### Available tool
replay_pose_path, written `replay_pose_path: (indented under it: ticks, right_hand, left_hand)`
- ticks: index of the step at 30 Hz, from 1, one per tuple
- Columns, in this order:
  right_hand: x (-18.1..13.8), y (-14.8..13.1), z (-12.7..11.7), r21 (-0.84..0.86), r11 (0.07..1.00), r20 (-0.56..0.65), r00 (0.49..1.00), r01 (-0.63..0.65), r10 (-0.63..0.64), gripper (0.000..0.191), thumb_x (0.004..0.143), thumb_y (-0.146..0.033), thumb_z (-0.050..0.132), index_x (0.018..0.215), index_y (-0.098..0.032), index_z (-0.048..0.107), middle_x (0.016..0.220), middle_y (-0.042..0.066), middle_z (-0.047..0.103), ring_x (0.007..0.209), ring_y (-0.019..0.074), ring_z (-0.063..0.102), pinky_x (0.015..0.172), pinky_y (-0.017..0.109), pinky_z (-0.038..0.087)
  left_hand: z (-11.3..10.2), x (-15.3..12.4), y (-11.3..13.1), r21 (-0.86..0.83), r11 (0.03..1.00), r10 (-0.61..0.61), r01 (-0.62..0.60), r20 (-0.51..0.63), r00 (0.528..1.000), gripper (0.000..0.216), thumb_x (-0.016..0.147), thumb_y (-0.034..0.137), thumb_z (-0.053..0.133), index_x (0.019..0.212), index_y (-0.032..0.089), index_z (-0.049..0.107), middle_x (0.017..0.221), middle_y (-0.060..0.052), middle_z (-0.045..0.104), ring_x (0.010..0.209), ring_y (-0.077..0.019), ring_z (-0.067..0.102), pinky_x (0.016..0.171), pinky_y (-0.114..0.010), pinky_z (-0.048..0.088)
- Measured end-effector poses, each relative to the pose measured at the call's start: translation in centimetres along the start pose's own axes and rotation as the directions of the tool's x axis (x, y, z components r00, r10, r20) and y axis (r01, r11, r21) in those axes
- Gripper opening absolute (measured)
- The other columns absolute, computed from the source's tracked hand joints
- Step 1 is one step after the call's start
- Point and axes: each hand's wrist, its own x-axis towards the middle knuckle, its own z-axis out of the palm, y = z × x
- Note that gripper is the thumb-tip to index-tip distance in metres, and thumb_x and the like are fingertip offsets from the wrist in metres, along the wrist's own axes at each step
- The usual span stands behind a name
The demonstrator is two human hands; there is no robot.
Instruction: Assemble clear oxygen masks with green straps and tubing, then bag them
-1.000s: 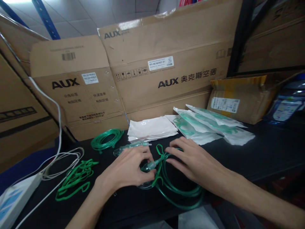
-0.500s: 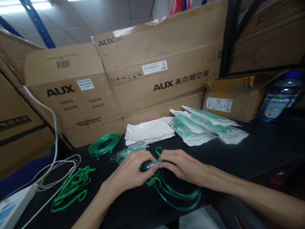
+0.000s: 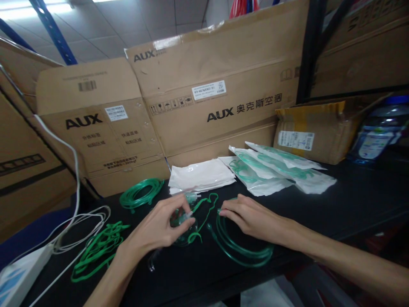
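Observation:
On the black table (image 3: 351,204) my left hand (image 3: 159,228) is closed around a clear plastic mask (image 3: 183,232) with a thin green strap (image 3: 206,204) looping off it. My right hand (image 3: 247,215) pinches the end of a coil of green tubing (image 3: 243,251) that lies in front of it. The two hands are a short gap apart, with the strap between them.
Behind the hands lie a stack of flat white pouches (image 3: 201,175) and several sealed packs with green tubing (image 3: 275,170). Another tubing coil (image 3: 140,194), a pile of green straps (image 3: 96,251), white cables (image 3: 76,221) and a power strip (image 3: 19,273) lie left. Cardboard boxes (image 3: 211,89) wall the back.
My hands, joined at the mask's connector half a second ago, have drawn apart. The left took the mask leftward; the right holds the tubing end, now separate from the mask.

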Motion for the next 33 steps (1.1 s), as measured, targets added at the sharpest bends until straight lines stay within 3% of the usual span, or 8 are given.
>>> replay_pose_path:
  ticks: [5,11,15,18,21,26,29,33]
  right_hand:
    - [0.1,-0.4,-0.3,-0.005,1.000,0.016,1.000,0.007,-0.007,0.020,0.099,-0.039,0.061,0.101,-0.021,0.068,0.100,0.003,0.070,0.094,0.0207,0.065,0.088,0.034,0.041]
    - [-0.6,-0.3,-1.6,-0.055,0.997,0.049,0.998,0.047,-0.044,0.017,0.101,-0.028,0.057,0.111,-0.023,0.070,0.106,0.004,0.067,0.103,0.0219,0.063,0.095,0.036,0.043]
    - [-1.4,0.3,-2.6,-0.094,0.995,0.013,0.999,0.036,-0.034,0.019,0.101,-0.022,0.056,0.115,-0.021,0.069,0.111,0.006,0.065,0.103,0.0211,0.062,0.089,0.031,0.048]
    - [-2.0,0.8,-2.9,-0.156,0.987,-0.005,0.999,-0.037,0.037,0.018,0.100,-0.019,0.056,0.108,-0.019,0.071,0.106,0.008,0.066,0.099,0.0225,0.064,0.086,0.033,0.050]
    - [-2.7,1.6,-2.3,-0.231,0.955,-0.104,0.981,-0.185,0.165,0.018,0.097,-0.027,0.061,0.107,-0.017,0.073,0.106,0.012,0.065,0.097,0.0270,0.064,0.086,0.038,0.051]
    - [-4.0,2.2,-0.6,-0.199,0.943,-0.147,0.960,-0.266,0.240,0.013,0.095,-0.023,0.062,0.100,-0.018,0.072,0.101,0.010,0.065,0.093,0.0259,0.064,0.083,0.038,0.052]
    - [-4.8,1.8,-0.1,-0.151,0.947,-0.154,0.953,-0.283,0.260,0.012,0.096,-0.017,0.056,0.097,-0.018,0.067,0.102,0.009,0.065,0.091,0.0238,0.063,0.082,0.037,0.051]
    - [-5.2,1.1,0.3,-0.094,0.950,-0.195,0.941,-0.297,0.275,0.013,0.096,-0.015,0.051,0.100,-0.019,0.063,0.105,0.010,0.064,0.094,0.0246,0.063,0.085,0.040,0.052]
  left_hand:
    - [-0.3,0.2,0.6,0.052,0.998,-0.040,0.032,0.142,0.989,0.014,0.093,0.025,0.059,0.083,0.022,0.068,0.076,0.001,0.066,0.071,-0.0164,0.060,0.069,-0.026,0.041]
    - [-0.2,0.6,3.6,0.069,0.997,-0.018,0.019,-0.002,1.000,0.015,0.094,0.037,0.063,0.097,0.023,0.070,0.098,-0.002,0.070,0.094,-0.0201,0.065,0.081,-0.029,0.044]
    - [0.9,0.2,7.2,0.211,0.961,-0.202,0.177,0.106,0.974,0.036,0.100,0.039,0.052,0.073,0.022,0.068,0.075,-0.002,0.068,0.077,-0.0209,0.066,0.067,-0.030,0.041]
    - [2.1,0.1,8.6,0.358,0.889,-0.359,0.285,0.159,0.920,0.034,0.101,0.034,0.049,0.082,0.022,0.074,0.084,-0.007,0.072,0.080,-0.0248,0.069,0.066,-0.031,0.042]
    - [3.0,0.7,8.8,0.388,0.860,-0.417,0.331,0.159,0.895,0.038,0.103,0.035,0.043,0.093,0.022,0.078,0.092,-0.009,0.074,0.086,-0.0270,0.071,0.069,-0.032,0.045]
    - [3.9,2.6,9.1,0.356,0.828,-0.495,0.433,0.104,0.863,0.048,0.096,0.059,0.050,0.090,0.020,0.077,0.096,-0.013,0.074,0.087,-0.0310,0.072,0.069,-0.034,0.047]
    - [4.5,3.7,9.5,0.338,0.833,-0.497,0.438,0.110,0.861,0.032,0.092,0.047,0.062,0.096,0.018,0.075,0.102,-0.013,0.074,0.091,-0.0314,0.072,0.072,-0.034,0.047]
    - [5.1,4.9,8.8,0.235,0.886,-0.438,0.399,0.141,0.888,0.016,0.086,0.022,0.063,0.097,0.018,0.073,0.100,-0.011,0.075,0.094,-0.0285,0.070,0.078,-0.033,0.045]
